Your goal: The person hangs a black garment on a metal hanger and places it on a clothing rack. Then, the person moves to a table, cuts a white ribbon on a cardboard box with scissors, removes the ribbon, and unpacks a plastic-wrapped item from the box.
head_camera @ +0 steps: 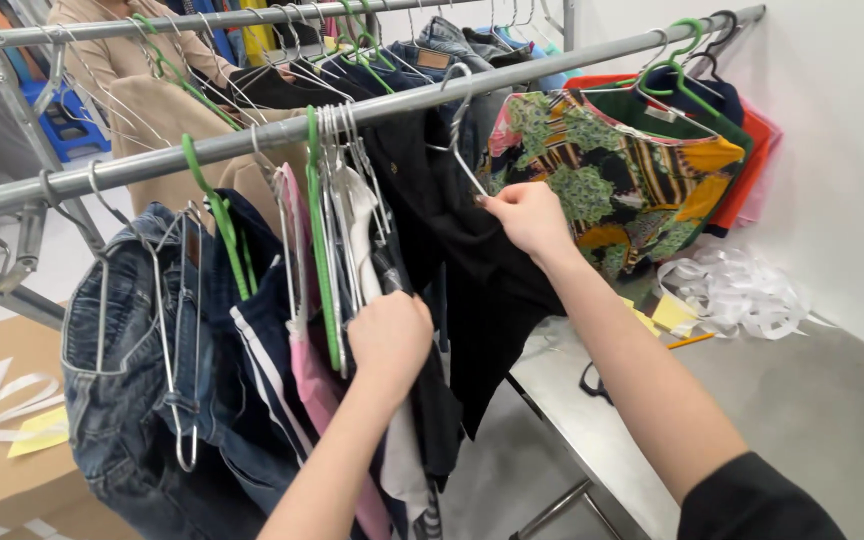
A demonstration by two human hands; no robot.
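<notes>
Black garment (472, 270) on wire hanger (457, 130): judged soft, light, limp; right hand (530, 215) pinched shut on hanger shoulder, left hand (389, 335) closed on neighbouring hung clothes (352, 230); best held at hanger.

Metal clothes rail (252, 142) carries hangers with jeans (127, 370), pink top (310, 385), black garment (472, 270), patterned shirt (612, 180).

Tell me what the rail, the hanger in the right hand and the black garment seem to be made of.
Rail: dull grey metal tube, with a soft sheen.
Hanger: thin bare wire, probably steel, silvery and bent into a hook.
Black garment: soft matte woven cloth, draping in loose folds; the fibre cannot be told.
Right hand pinches the hanger's wire; left hand grips the hanging clothes.
</notes>
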